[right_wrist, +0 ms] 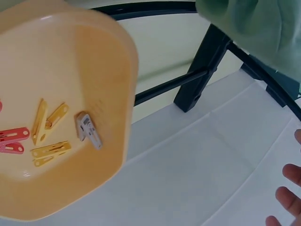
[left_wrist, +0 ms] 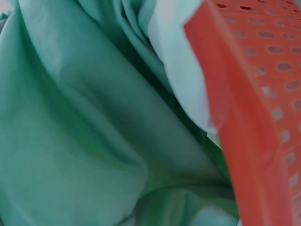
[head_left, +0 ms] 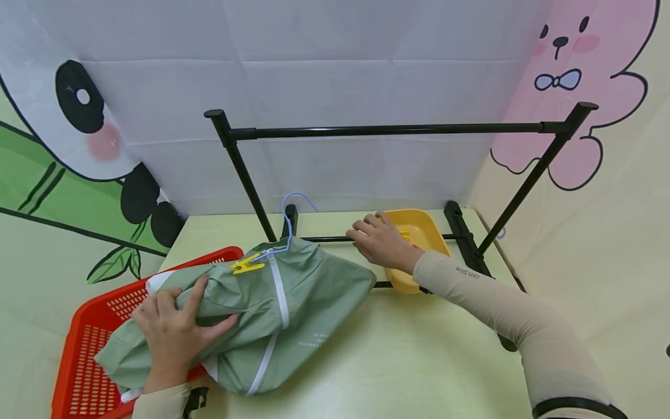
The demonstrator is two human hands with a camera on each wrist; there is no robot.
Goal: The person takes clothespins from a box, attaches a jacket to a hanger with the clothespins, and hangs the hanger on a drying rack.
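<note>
A green jacket (head_left: pixel 314 291) with a white zip hangs on a blue hanger (head_left: pixel 289 227), with a yellow clip (head_left: pixel 247 265) at its upper left. My left hand (head_left: pixel 175 331) rests on the jacket's left part with fingers and thumb spread; in the left wrist view only green cloth (left_wrist: pixel 84 122) and the basket show, no hand. My right hand (head_left: pixel 384 241) is beside the left edge of a yellow tray (head_left: pixel 431 233). In the right wrist view, its fingers (right_wrist: pixel 289 200) are apart and hold nothing. The tray there has yellow clips (right_wrist: pixel 51 149), red clips (right_wrist: pixel 13 136) and a grey clip (right_wrist: pixel 89 131).
A red basket (head_left: pixel 86 349) stands at the left, partly under the jacket. Behind the jacket rises a black rack, its top bar (head_left: pixel 398 129) spanning the table (head_left: pixel 419 355). Its right foot (head_left: pixel 466 238) is beside the tray. Printed sheets surround the table.
</note>
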